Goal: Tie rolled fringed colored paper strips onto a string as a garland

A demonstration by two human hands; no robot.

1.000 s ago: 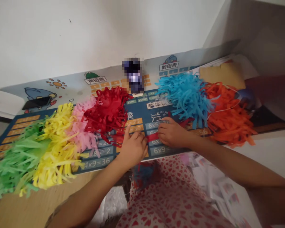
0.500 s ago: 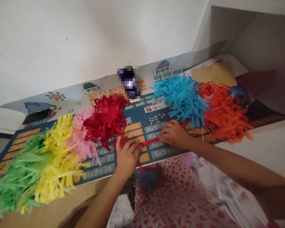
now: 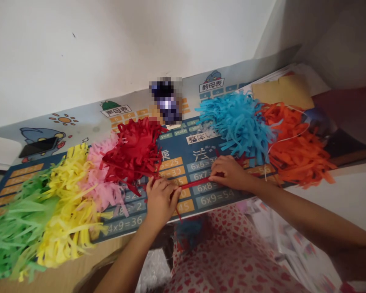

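Fingers: left fingers curled, pinching a red paper strip; right fingers pressed together on its far end.
Hands: left hand and right hand apart, strip straight between them.
Place: strip over the printed mat, right of a red paper fringe.
Risk: a hard pull could tear the thin strip.

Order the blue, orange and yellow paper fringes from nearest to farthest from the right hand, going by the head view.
1. Blue paper fringe: just beyond the right hand.
2. Orange paper fringe: farther off, to the right.
3. Yellow paper fringe: farthest, at the left end of the mat.
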